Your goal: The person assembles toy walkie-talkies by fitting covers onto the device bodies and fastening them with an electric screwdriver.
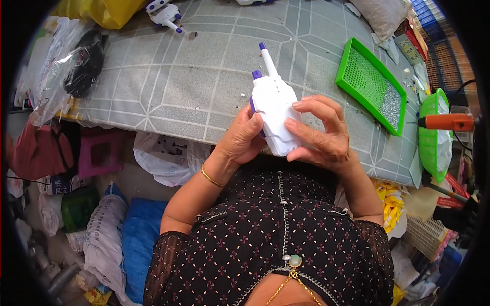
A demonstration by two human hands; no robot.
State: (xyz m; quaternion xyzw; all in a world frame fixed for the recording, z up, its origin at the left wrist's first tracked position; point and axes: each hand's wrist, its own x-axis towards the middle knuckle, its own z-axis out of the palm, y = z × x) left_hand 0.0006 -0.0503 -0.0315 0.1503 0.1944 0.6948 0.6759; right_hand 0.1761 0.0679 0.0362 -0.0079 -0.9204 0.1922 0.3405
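A white toy walkie-talkie (278, 109) with purple trim and a purple-tipped antenna is held over the table's near edge. Its antenna points away from me, and a plain white face is turned up. My left hand (242, 135) is closed round its left side, thumb on the casing. On the opposite side, my right hand (326, 135) grips the lower right part, with the thumb by the bottom corner and bent fingertips against the face. Whatever lies underneath the casing is hidden.
Another white and purple toy piece (166, 16) lies at the far left of the checked tablecloth (178, 76). To the right sit a green tray (352, 86) holding small metal parts, a green basket (434, 148) and an orange-handled electric screwdriver (449, 122). Plastic bags (84, 66) lie left.
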